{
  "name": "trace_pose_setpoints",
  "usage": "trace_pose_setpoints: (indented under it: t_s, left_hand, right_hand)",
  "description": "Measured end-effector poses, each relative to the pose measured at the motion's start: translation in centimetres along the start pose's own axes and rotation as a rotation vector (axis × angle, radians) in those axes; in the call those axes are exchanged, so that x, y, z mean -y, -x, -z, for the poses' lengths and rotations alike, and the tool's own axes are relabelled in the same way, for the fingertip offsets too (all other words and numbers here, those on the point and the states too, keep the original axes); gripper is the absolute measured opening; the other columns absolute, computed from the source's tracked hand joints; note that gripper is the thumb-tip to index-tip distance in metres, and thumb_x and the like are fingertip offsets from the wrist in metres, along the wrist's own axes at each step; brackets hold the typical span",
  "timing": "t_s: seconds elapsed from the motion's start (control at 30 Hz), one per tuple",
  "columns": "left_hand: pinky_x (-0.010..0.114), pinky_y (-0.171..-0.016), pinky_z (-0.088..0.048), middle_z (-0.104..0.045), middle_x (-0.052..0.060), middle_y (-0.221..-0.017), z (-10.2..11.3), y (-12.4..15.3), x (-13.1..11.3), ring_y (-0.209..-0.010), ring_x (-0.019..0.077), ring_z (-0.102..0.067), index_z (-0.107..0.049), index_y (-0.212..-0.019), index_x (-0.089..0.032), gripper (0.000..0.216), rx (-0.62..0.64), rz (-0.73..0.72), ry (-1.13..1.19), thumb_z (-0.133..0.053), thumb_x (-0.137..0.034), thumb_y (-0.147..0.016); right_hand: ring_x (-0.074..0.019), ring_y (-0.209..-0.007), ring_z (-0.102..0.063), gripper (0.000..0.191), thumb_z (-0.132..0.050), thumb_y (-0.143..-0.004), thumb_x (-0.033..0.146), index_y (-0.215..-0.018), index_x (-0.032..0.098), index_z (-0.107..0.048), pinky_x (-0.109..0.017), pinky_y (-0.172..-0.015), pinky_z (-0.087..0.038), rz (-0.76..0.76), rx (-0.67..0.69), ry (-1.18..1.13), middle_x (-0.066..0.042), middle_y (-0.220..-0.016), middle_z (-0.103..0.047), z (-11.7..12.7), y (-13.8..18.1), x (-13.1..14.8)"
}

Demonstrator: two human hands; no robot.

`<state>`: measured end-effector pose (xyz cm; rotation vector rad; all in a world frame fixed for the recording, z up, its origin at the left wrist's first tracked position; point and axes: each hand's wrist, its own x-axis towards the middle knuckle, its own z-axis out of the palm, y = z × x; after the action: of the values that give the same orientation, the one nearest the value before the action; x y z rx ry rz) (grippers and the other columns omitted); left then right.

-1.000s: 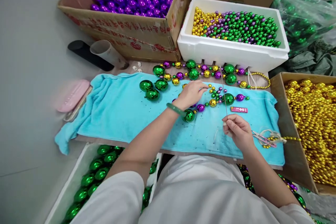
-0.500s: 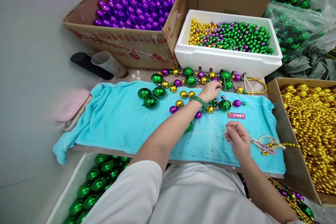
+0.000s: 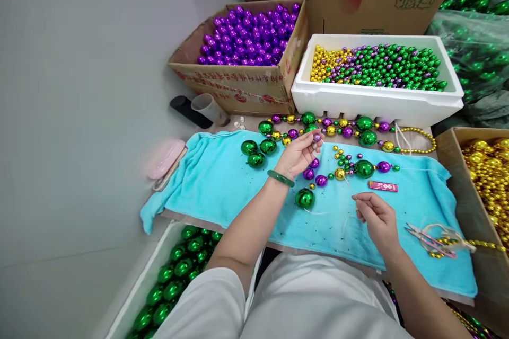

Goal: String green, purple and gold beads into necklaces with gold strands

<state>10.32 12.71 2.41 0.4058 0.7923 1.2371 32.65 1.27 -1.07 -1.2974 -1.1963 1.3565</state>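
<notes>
My left hand (image 3: 299,154), palm turned up and a green bangle (image 3: 281,178) at its wrist, pinches a small purple bead (image 3: 317,137) between its fingertips. A thin white string (image 3: 349,186) slants from beside that bead to my right hand (image 3: 377,216), whose thumb and forefinger are closed on it. Between and beyond the hands lies a partly strung row with a large green bead (image 3: 363,169), a gold bead (image 3: 340,174) and purple beads (image 3: 321,180). Small loose beads (image 3: 342,158) sit beside it. One big green bead (image 3: 305,198) rests nearer me.
A blue towel (image 3: 230,196) covers the table, with three green beads (image 3: 256,160), a pink label (image 3: 383,186) and scissors (image 3: 429,238). Behind stand a foam box (image 3: 377,96) of small beads and a carton (image 3: 242,85) of purple ones. A finished-looking bead strand (image 3: 365,124) lies before them.
My left hand has drawn back from over the beads and turned palm up, a purple bead now showing in its fingers. My right hand keeps the string. The whole view has shifted.
</notes>
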Motion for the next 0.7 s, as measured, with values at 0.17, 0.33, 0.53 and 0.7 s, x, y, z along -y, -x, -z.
trace_pose_setpoints:
  t_s: [0.17,0.33,0.53,0.7]
  left_hand:
    - [0.02,-0.069,-0.05,-0.07,0.008,-0.096,0.4,0.5,-0.1,-0.076,0.0091,-0.065,-0.069,-0.095,-0.012,0.02,0.031,-0.047,0.032,-0.055,-0.006,-0.084]
    - [0.02,-0.071,-0.049,-0.07,0.008,-0.097,0.7,0.8,0.1,-0.075,0.0087,-0.063,-0.071,-0.094,-0.012,0.022,0.056,-0.069,0.032,-0.055,-0.003,-0.081]
    - [0.02,-0.072,-0.048,-0.07,0.007,-0.098,0.8,0.9,0.1,-0.078,0.0085,-0.063,-0.072,-0.092,-0.013,0.022,0.073,-0.107,-0.005,-0.058,-0.003,-0.079]
    - [0.019,-0.073,-0.047,-0.071,0.006,-0.096,1.1,1.0,-0.1,-0.079,0.008,-0.062,-0.072,-0.095,-0.015,0.025,0.076,-0.136,-0.015,-0.062,-0.002,-0.075]
  right_hand:
    - [-0.0105,-0.052,-0.045,0.017,-0.059,-0.082,0.034,-0.087,0.018,-0.066,-0.024,-0.048,-0.036,-0.009,0.001,0.015,0.002,-0.057,-0.051,-0.1,0.1,-0.3]
    - [-0.0091,-0.051,-0.043,0.019,-0.059,-0.081,0.034,-0.085,0.016,-0.065,-0.022,-0.047,-0.035,-0.015,0.021,0.013,0.002,-0.056,-0.049,-0.4,0.0,-0.1]
    - [-0.0085,-0.05,-0.042,0.02,-0.059,-0.08,0.034,-0.084,0.016,-0.066,-0.022,-0.046,-0.034,-0.018,0.027,0.023,0.002,-0.055,-0.049,-0.5,-0.1,0.3]
    - [-0.0079,-0.049,-0.04,0.019,-0.06,-0.079,0.034,-0.082,0.016,-0.066,-0.021,-0.045,-0.032,-0.031,0.022,0.035,0.003,-0.053,-0.047,-0.3,-0.1,0.2]
